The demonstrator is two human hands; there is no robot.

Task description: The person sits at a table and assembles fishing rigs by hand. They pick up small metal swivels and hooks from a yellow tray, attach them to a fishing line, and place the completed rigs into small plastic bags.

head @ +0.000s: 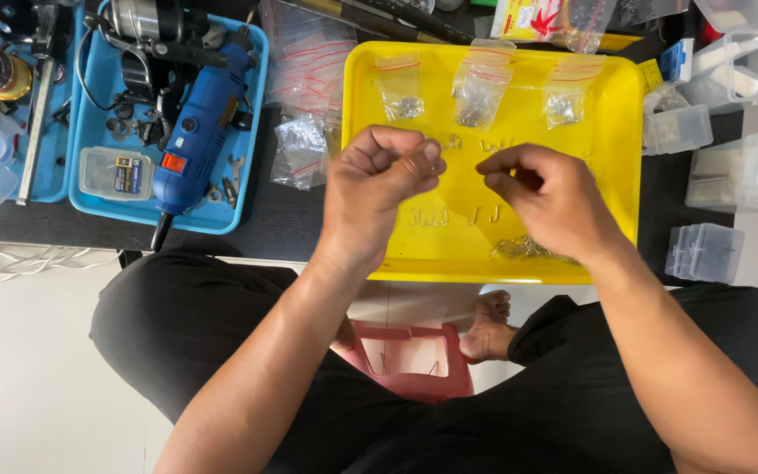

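Fingertips point(432, 156) of my left hand point(377, 189) and right hand point(547, 197) pinch narrow on something too small to identify, so I keep both low over the yellow tray point(611, 114).

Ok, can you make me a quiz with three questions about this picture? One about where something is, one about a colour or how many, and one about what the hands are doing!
1. Where is the blue power tool?
A. in the blue tray beside the yellow one
B. in the yellow tray
C. on the floor

2. How many small clear bags lie along the far edge of the yellow tray?
A. one
B. three
C. six

3. How are the two hands?
A. flat and open on the tray
B. fingers curled and pinched, close together above the tray
C. holding the power tool

Answers:
1 A: the tool lies in the blue tray, at the person's left.
2 B: three bags sit in a row there.
3 B: the left hand and right hand are both curled, fingertips pinched; whatever they pinch is too small to tell.
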